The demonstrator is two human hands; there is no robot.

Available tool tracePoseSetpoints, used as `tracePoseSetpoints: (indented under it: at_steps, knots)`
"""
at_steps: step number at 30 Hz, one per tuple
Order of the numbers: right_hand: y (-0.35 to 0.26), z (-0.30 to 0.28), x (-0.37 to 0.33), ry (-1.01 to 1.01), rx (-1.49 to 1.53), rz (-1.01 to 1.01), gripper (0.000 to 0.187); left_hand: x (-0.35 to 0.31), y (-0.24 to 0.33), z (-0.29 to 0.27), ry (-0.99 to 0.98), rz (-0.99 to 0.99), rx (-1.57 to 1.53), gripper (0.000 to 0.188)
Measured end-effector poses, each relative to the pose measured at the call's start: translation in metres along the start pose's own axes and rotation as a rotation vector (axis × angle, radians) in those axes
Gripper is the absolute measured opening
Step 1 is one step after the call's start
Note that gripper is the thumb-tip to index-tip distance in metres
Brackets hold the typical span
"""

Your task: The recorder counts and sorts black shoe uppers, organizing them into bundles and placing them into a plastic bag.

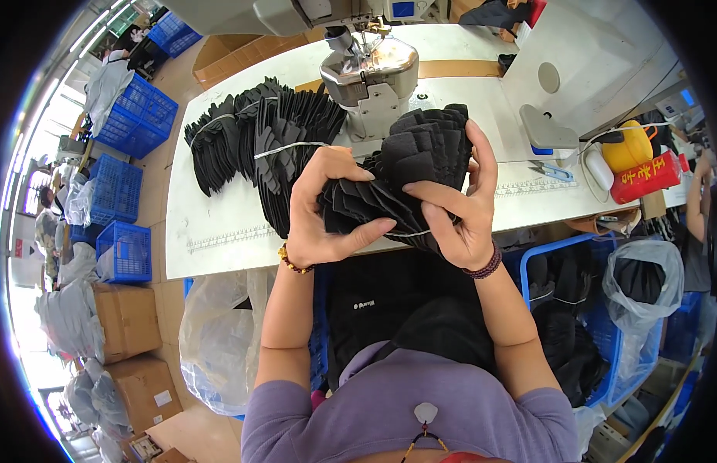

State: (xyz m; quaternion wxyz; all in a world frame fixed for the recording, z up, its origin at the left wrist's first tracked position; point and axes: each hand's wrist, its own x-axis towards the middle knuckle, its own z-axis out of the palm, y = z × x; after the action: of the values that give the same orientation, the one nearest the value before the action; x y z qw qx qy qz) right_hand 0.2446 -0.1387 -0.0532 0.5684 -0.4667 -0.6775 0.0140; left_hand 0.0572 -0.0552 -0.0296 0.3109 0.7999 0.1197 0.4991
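Note:
Over the front of the white table I hold a thick bundle of black fabric pieces (429, 150), stacked in overlapping layers. A thin pale band crosses its lower end. My left hand (321, 207) curls around the bundle's left side, thumb and fingers closed on the layers. On the right side, my right hand (463, 216) grips it too, fingers bent over and behind the pieces; some fingertips are hidden. Left of my hands lies a larger bundle of black pieces (285, 131) tied with a white strip, and beside it a smaller tied bundle (212, 147).
A sewing machine with a metal post (372, 77) stands just beyond my hands. Blue-handled thread snips (553, 170), a red container (648, 177) and a yellow one (630, 147) are at the right. Blue crates (528, 266) and a plastic bag (223, 339) sit below the table edge.

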Motion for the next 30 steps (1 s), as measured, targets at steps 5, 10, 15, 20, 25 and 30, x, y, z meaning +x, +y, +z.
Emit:
tracePoseSetpoints:
  at_steps: [5, 10, 15, 20, 25, 30]
  knots:
    - [0.0, 0.004, 0.0, 0.071, 0.02, -0.02, 0.027, 0.0, 0.002, -0.001, -0.023, -0.049, -0.056, 0.041]
    - [0.001, 0.005, 0.001, 0.092, -0.011, -0.045, 0.025, 0.001, 0.001, -0.001, -0.039, -0.029, -0.056, 0.042]
    - [-0.011, 0.009, 0.0, 0.156, -0.011, 0.09, 0.027, 0.002, 0.005, -0.001, -0.058, -0.017, -0.029, 0.044]
    - [-0.006, 0.0, 0.006, -0.005, -0.115, -0.036, 0.026, 0.004, 0.012, 0.001, -0.072, -0.052, 0.005, 0.049]
    - [-0.003, 0.0, 0.007, 0.038, 0.038, 0.006, 0.023, 0.005, 0.018, 0.002, -0.114, -0.076, 0.05, 0.059]
    - [-0.001, -0.002, 0.005, 0.083, -0.022, 0.017, 0.018, 0.006, 0.02, 0.006, -0.155, -0.094, 0.07, 0.067]
